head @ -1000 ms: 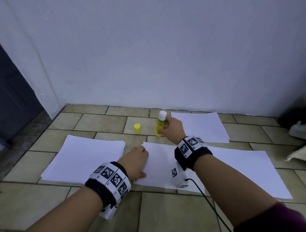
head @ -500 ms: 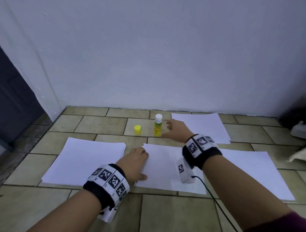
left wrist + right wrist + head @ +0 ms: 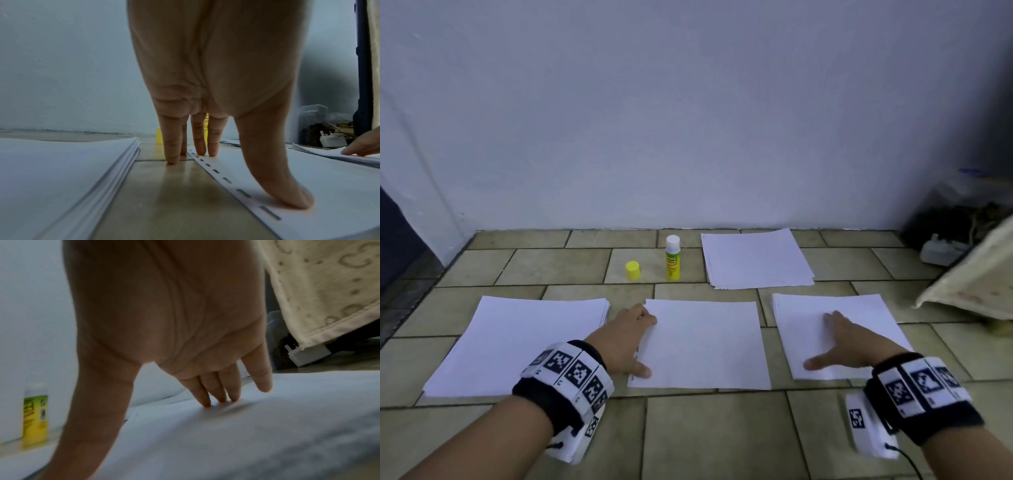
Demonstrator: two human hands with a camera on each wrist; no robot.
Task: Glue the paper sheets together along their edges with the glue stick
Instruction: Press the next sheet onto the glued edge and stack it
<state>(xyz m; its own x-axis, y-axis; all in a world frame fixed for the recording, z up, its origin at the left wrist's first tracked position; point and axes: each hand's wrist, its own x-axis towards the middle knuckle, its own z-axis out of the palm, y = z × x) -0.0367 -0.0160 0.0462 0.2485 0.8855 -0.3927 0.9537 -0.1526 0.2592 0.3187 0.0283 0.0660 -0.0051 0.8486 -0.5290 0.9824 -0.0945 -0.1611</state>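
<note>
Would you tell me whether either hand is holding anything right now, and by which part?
Nothing is held: left hand and right hand rest flat on paper sheets.

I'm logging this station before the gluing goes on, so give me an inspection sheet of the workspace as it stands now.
Surface: tiled floor, beige, dark grout lines.
Job's things: glue stick upright, uncapped; yellow cap beside it on the left; middle sheet; left paper stack; right paper stack; far paper stack.
Clutter: white plug, cream cloth, dark heap in the right corner, too dim to identify.
Grippers: left hand rests on the middle sheet's left edge, fingers straight; right hand presses flat on the right paper stack.
Cables: black cable from the right wrist unit.
Surroundings: pale wall behind.
</note>
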